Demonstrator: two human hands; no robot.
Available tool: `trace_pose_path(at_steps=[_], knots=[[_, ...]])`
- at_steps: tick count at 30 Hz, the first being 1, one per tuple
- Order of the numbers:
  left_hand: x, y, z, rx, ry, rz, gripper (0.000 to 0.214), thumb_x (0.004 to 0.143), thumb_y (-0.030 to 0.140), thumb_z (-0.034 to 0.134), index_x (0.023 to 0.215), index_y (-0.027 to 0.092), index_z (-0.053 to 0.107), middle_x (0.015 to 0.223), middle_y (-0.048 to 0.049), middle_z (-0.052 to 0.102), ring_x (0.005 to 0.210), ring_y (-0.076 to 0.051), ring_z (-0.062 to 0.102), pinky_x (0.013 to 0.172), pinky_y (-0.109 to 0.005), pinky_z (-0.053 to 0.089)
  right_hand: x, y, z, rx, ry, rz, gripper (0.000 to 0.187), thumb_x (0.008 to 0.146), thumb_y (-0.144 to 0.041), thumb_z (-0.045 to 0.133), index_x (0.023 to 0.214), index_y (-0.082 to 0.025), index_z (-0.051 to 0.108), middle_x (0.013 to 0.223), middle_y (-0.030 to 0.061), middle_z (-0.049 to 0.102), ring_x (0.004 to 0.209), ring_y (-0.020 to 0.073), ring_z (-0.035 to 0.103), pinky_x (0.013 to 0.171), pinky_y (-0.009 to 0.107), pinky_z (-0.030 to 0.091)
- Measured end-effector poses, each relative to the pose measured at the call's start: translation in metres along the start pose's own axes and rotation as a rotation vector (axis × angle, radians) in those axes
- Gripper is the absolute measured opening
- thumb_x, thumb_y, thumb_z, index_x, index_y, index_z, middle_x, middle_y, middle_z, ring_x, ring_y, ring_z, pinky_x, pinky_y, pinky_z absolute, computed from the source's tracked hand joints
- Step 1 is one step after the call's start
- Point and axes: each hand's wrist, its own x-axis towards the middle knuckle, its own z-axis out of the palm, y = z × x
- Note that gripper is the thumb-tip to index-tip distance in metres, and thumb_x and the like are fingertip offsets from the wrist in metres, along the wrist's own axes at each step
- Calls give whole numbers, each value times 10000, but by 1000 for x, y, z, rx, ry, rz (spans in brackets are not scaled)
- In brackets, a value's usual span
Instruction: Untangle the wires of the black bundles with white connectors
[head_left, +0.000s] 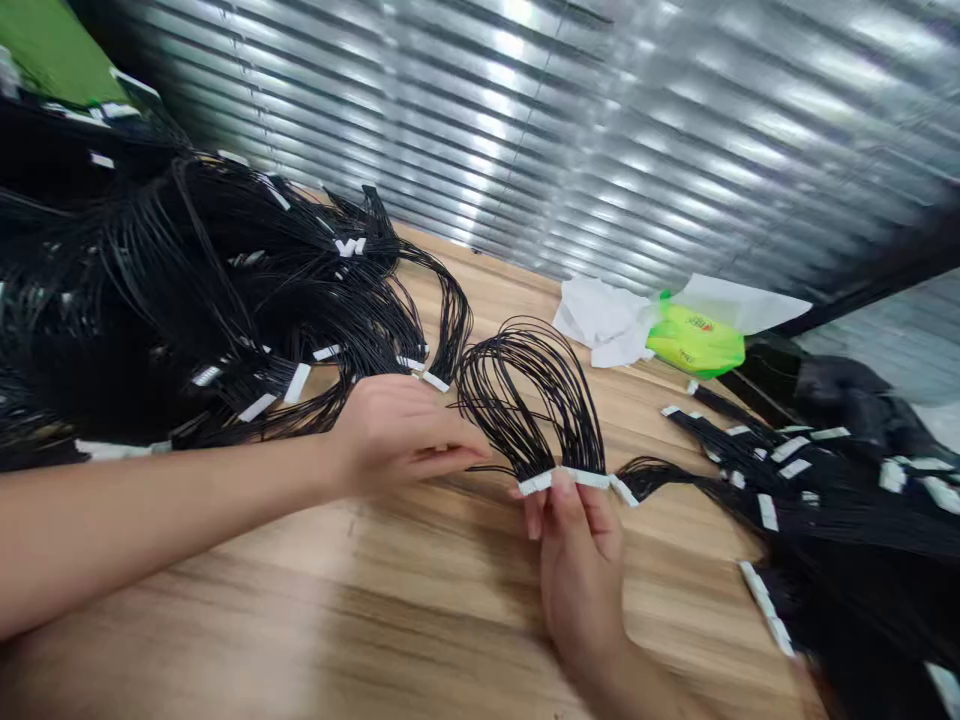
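Observation:
My right hand (581,560) pinches the white connectors (589,478) of a black wire harness (536,390) between thumb and fingers. The harness's thin black wires arch up from the connectors in a loop and bend back down to them. My left hand (409,430) is just left of the loop, its fingers pressed together and pointing right. Some loose black wires run by its fingertips; whether it grips one is hidden. Another white connector (623,490), with black wires trailing right, lies beside my right fingers.
A large heap of black wire harnesses (172,270) with white connectors covers the left. More harnesses (840,500) are piled at the right. White tissues (604,315) and a green-yellow packet (696,338) lie at the back of the wooden table (420,620), before a corrugated metal wall (525,120).

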Motion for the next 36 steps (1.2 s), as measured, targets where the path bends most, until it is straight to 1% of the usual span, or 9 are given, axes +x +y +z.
trace_pose_path(at_steps=[7,13,18,22,26,29,31,33,36], knots=[[-5,0,1,-32,-79,-216,58,837,322,678,826,265,684,541,99,616,458,-40,538,570,-206,391,-1,-1,1,-17,-7,-1,245,792,-426,700,705,-199,667,615,-38,618,502,67,445,509,211,363],[-3,-1,-2,-10,-87,-176,66,837,296,677,795,249,656,637,80,623,564,-58,546,612,-233,357,1,0,2,5,5,-14,241,783,-417,711,689,-198,669,607,-32,625,483,68,445,491,211,374],[1,-5,-4,170,-130,-149,317,824,462,642,671,190,586,775,5,625,728,-142,518,722,-307,327,0,-5,9,108,25,-31,260,745,-434,737,647,-207,656,580,-26,625,446,74,437,422,202,348],[3,-12,-4,147,-227,-312,288,884,395,564,698,176,549,745,9,597,772,-152,509,752,-308,327,-3,-10,11,210,16,-13,240,730,-425,754,648,-224,650,550,-34,616,452,84,463,439,202,392],[3,-16,-2,-158,-188,-442,156,906,302,527,821,181,576,908,-19,606,914,-163,522,830,-298,370,-7,-12,11,255,-81,20,241,764,-412,727,629,-230,646,496,-47,573,414,75,431,434,198,405],[-3,-16,6,-569,-136,-601,145,900,312,521,970,196,575,955,-34,599,903,-159,546,840,-300,417,-12,-13,11,269,-175,21,250,771,-407,721,603,-234,653,496,-33,588,408,78,437,411,189,386],[-8,-15,15,-912,-171,-789,211,862,360,572,1008,207,570,926,-33,610,819,-151,572,748,-280,458,-16,-11,10,270,-216,38,227,759,-415,729,621,-245,670,504,-29,590,392,77,402,370,182,326],[-11,-12,22,-1237,-278,-933,307,766,416,657,972,207,566,841,-23,629,744,-162,598,654,-267,475,-21,-9,8,245,-258,67,212,750,-432,733,653,-250,688,508,-31,573,380,73,344,351,188,281],[-11,-4,25,-1263,-266,-994,311,774,470,602,877,181,554,660,4,578,588,-136,557,578,-257,465,-28,-4,3,190,-325,109,251,767,-486,697,722,-240,716,493,-33,542,390,78,318,397,230,354]])
